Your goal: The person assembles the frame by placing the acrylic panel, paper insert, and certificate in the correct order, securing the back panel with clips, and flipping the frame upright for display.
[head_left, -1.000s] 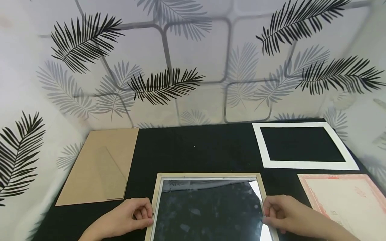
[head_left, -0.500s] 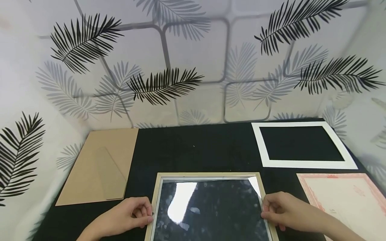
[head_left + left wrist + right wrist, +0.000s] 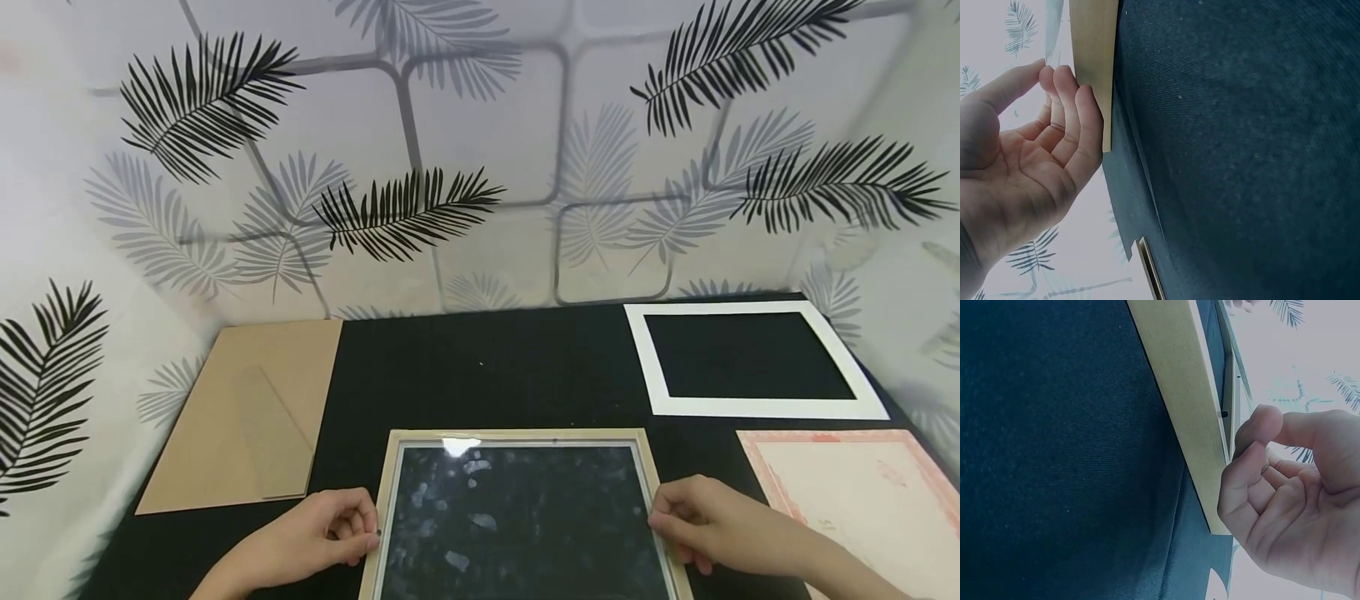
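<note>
A light wooden picture frame (image 3: 517, 434) lies on the black cloth at the front middle. Over its opening is a clear, smudged pane (image 3: 525, 517) with a small bright reflection near the far edge. My left hand (image 3: 315, 533) pinches the pane's left edge between thumb and fingertips. At the opposite edge my right hand (image 3: 720, 525) pinches it likewise. The right wrist view shows the pane's edge (image 3: 1233, 344) raised above the frame's side (image 3: 1179, 381). In the left wrist view, fingertips are right beside the frame (image 3: 1094, 37). The near end of the frame is cut off.
A brown backing board (image 3: 262, 358) lies at the left. At the back right is a white mat border (image 3: 772, 409), with a pink-edged paper sheet (image 3: 862, 500) in front of it. Leaf-patterned curtain (image 3: 495, 125) encloses the table's back and sides.
The bright reflection on the pane has shifted, shrinking towards the far edge, so the pane's tilt has altered slightly. Both hands keep their grip in nearly the same place.
</note>
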Demonstrator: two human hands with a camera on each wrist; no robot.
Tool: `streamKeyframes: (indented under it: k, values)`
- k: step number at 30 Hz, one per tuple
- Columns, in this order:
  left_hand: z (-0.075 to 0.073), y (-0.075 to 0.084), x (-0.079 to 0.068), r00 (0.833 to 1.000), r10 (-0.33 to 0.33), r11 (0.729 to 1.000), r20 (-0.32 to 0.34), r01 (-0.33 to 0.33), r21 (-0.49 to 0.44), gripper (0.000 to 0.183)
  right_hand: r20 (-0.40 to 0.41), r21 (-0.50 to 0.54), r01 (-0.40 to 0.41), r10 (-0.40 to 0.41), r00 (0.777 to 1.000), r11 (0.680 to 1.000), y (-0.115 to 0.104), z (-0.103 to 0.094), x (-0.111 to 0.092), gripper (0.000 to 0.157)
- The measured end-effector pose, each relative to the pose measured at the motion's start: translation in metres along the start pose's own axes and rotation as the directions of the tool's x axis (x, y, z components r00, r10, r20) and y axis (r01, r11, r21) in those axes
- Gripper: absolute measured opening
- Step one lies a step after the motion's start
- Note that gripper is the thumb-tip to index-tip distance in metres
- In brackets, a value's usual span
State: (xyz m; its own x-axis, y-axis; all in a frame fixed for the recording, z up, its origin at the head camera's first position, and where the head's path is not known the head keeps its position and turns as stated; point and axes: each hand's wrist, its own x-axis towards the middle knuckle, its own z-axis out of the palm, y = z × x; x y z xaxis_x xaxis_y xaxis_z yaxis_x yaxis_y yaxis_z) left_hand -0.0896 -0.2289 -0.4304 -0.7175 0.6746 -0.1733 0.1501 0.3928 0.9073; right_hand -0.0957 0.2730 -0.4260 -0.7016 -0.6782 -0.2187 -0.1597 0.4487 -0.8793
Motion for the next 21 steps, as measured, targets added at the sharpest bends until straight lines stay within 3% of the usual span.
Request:
streamKeyframes:
  k: [12, 21]
  values:
    - [0.0015, 0.0031, 0.0038, 0.999, 0.041, 0.993, 0.001, -0.041, -0.108, 0.008, 0.011, 0.05, 0.024, -0.025, 1.0, 0.998, -0.0011, -0.0027, -0.0017, 0.023]
    - [0.0036, 0.0028, 0.0014, 1.0, 0.0, 0.988, 0.028, 0.005, -0.153, 0.004, 0.021, 0.061, 0.033, -0.035, 0.999, 0.998, 0.0009, -0.0018, -0.0027, 0.025]
